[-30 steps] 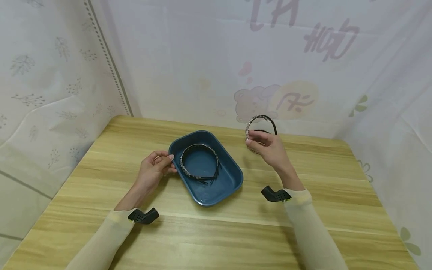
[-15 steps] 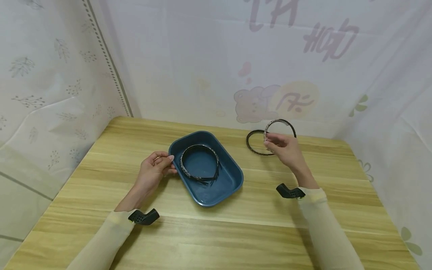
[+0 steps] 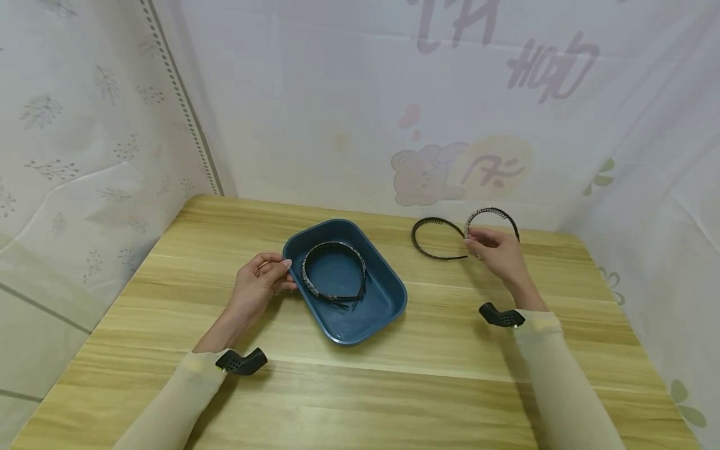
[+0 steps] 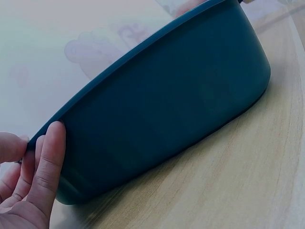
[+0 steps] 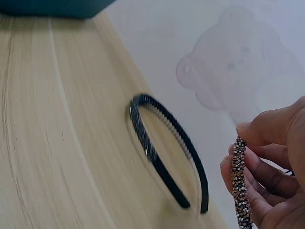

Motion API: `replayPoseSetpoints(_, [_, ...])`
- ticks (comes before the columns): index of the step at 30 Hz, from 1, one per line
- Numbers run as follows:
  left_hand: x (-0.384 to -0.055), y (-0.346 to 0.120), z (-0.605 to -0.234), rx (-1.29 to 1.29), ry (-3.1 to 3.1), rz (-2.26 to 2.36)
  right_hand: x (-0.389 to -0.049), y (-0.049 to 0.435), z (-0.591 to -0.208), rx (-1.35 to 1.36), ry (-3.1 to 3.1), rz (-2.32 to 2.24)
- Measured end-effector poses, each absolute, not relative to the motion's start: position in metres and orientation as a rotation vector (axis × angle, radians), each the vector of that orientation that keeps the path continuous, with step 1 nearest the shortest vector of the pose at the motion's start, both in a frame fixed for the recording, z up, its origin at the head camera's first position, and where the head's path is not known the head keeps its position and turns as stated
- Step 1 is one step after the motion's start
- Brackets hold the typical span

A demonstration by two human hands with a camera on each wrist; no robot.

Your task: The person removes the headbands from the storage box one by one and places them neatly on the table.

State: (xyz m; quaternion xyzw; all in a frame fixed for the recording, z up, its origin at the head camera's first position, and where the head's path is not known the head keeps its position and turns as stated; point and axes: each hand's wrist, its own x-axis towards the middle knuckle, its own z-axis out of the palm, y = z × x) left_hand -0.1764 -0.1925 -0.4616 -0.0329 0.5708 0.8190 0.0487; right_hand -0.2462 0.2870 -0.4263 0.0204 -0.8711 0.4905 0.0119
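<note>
With thumb and fingers, my left hand (image 3: 255,289) pinches the left rim of a deep blue rectangular tray (image 3: 360,325). The tray's outer wall (image 4: 167,105) fills much of the left wrist view. Inside it lies a black headband with a glittery covering (image 3: 309,284), its toothed ends toward the near side. At the back right, my right hand (image 3: 504,255) grips a beaded headband (image 5: 239,183) by its sparkling side, holding it upright; the palm hides part of it. Just left of that hand, a black toothed headband (image 5: 137,125) rests on the table.
The wood-grain table (image 3: 360,400) ends at a pale printed curtain (image 3: 315,125) behind, with more hanging fabric on both sides. A black wrist camera (image 3: 242,362) sits on the left sleeve, another wrist camera (image 3: 502,315) on the right.
My right hand has moved right with the beaded headband, away from the tray, and the headband on the table now shows more fully. The left hand and the tray have stayed put.
</note>
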Motion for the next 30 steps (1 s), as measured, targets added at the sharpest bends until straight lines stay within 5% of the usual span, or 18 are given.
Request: replayPoseSetpoints(30, [-0.177, -0.192, -0.463, -0.083, 1.726, 2.523, -0.268, 0.326, -0.454, -0.186, -2.881, 1.268])
